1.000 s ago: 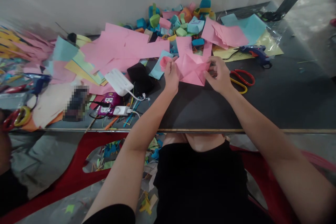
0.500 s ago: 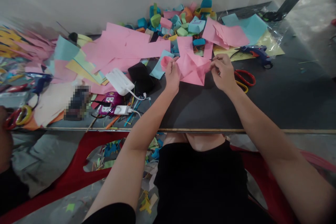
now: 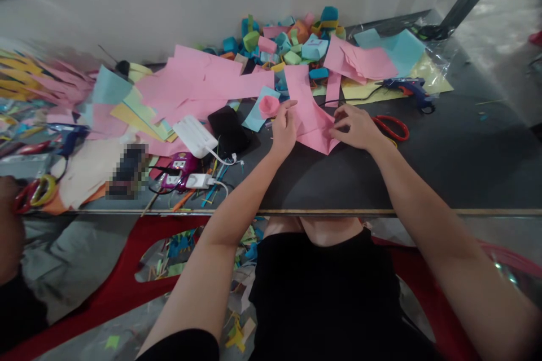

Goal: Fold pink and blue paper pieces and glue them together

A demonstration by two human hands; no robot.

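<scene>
A folded sheet of pink paper (image 3: 312, 124) lies between my two hands above the dark table, its raised flap and pointed lower corner turned towards me. My left hand (image 3: 284, 130) is at its left edge, index finger extended and thumb against the paper. My right hand (image 3: 356, 128) has thumb and fingertips curled at the right edge; the exact grip is partly hidden. A rolled pink paper piece (image 3: 268, 106) stands just left of my left hand, on a light blue strip (image 3: 254, 119). Red-and-yellow scissors (image 3: 400, 128) lie partly behind my right hand.
Small folded paper pieces (image 3: 292, 45) are heaped at the back. Pink sheets (image 3: 190, 79) spread left, near a white power adapter (image 3: 195, 135) and black case (image 3: 228, 128). A blue glue gun (image 3: 409, 89) lies right with its cord. Another person's hand (image 3: 11, 203) is far left.
The pink paper has been turned and opened out, its pointed corner now lower. My left index finger has stretched out, and the rolled piece now shows clear of my left hand.
</scene>
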